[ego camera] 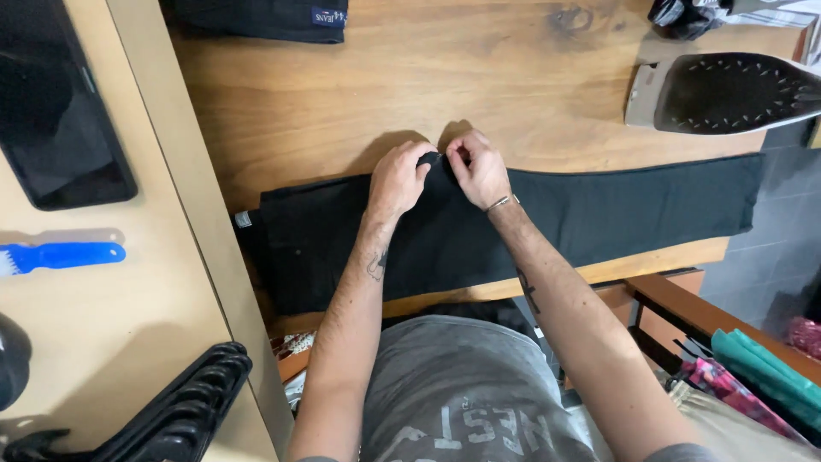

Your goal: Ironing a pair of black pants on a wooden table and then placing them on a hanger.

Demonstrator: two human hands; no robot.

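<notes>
Both the left hand [398,178] and right hand [479,169] pinched the black trousers' [599,214] far edge, apparently best kept taut and flat on the surface [385,85].

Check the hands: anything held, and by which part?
Both. The left hand and right hand pinch the far edge of the black trousers lying flat on the wooden table, fingertips close together near the middle.
</notes>
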